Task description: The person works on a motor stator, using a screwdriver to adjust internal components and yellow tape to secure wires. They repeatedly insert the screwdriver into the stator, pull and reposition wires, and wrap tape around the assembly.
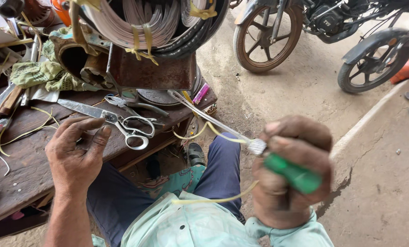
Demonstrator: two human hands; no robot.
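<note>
My right hand (290, 171) clamps green-handled steel screwdriver (241, 137), shaft aimed at rusty winding frame (152, 71); thin yellow sleeve (213, 132) draped, limp, best pinched near tip. Left hand (76, 153) open, empty, above wooden bench (26, 160).

Right hand (291, 171) holds green-handled screwdriver (241, 137); left hand (76, 153) open near scissors (117, 121).

We see a translucent green plastic screwdriver handle (296, 174), a thin pale yellow sleeve tube (213, 200), silver steel scissors (122, 123), a green patterned cloth (42, 73), a rusty brown metal motor body (152, 71), a dark brown wooden bench (26, 160) and a small pink pen (201, 93).
</note>
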